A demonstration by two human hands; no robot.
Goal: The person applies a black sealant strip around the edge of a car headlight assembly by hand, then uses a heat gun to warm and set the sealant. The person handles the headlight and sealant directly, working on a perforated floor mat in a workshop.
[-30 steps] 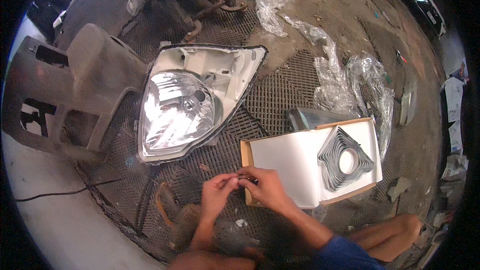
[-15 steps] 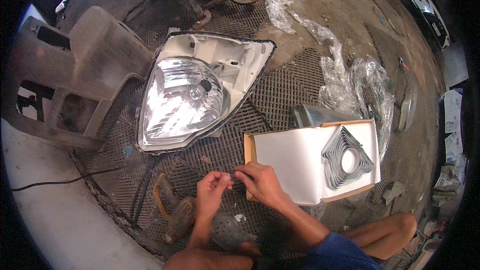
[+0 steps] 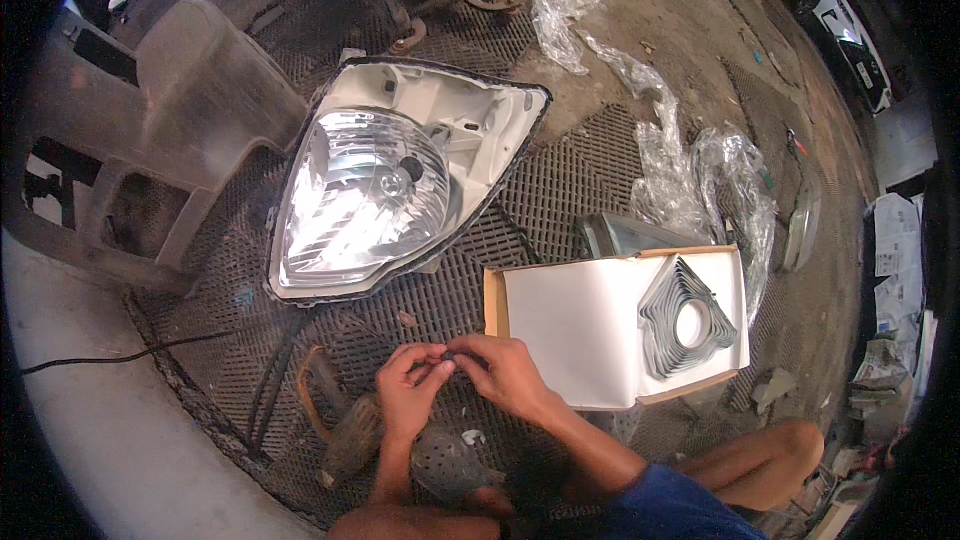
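My left hand (image 3: 410, 390) and my right hand (image 3: 506, 374) meet fingertip to fingertip, low in the middle of the view. Both are closed in a pinch around a small dark piece (image 3: 449, 354), too small to name. Just right of my right hand lies an opened cardboard box (image 3: 570, 325) with a white inside. In it rests a grey-black coiled strip (image 3: 660, 325), wound around a round hole. Beyond my hands a headlight housing (image 3: 490, 150) lies face up without a lens, its chrome reflector (image 3: 345, 225) showing and a dark line along its rim.
Perforated matting (image 3: 590, 170) covers the floor. A large dusty plastic panel (image 3: 200, 90) stands at left, near a black cable (image 3: 130, 357). Crumpled clear plastic wrap (image 3: 665, 180) lies at far right. A perforated clog (image 3: 445, 465) and a dusty brownish object (image 3: 352, 440) are close to me.
Both hands have shifted slightly left, and their fingertips have come together on the small dark piece. The whole view has moved a little; the headlight and box lie as before.
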